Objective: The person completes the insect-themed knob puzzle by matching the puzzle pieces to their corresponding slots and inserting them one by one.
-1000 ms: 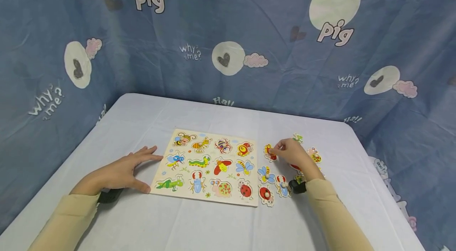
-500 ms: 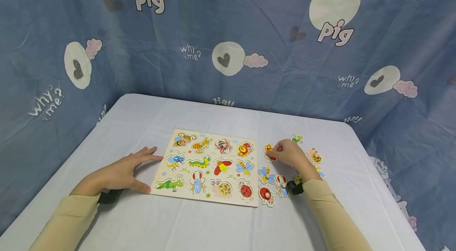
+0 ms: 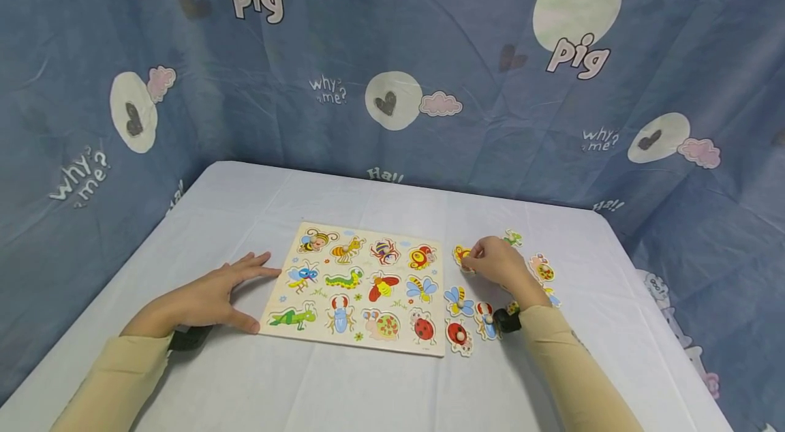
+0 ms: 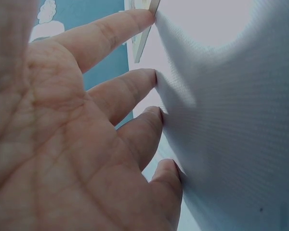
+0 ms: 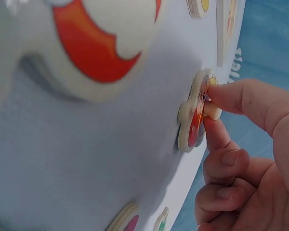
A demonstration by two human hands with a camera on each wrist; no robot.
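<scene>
In the head view, a wooden insect puzzle board (image 3: 358,289) lies flat on the white table. My left hand (image 3: 211,292) rests beside its left edge with fingers spread, thumb at the near left corner and index finger at the side. The left wrist view shows those fingertips (image 4: 149,77) down on the cloth. Right of the board, my right hand (image 3: 499,261) pinches the small knob of a red and yellow puzzle piece (image 5: 195,115) between thumb and index finger. The other fingers curl in. In the head view my fingers cover part of this puzzle piece.
Near the right hand lie more knobbed pieces: a blue-winged bee (image 3: 458,301), a ladybug (image 3: 458,335), a stag beetle (image 3: 486,320), a snail (image 3: 542,268) and a green piece (image 3: 512,238). The right forearm covers others. A blue printed curtain (image 3: 392,30) hangs behind the table.
The red and yellow puzzle piece has turned and shifted slightly away from me under the right hand's pinch. The left hand and the board stay in place.
</scene>
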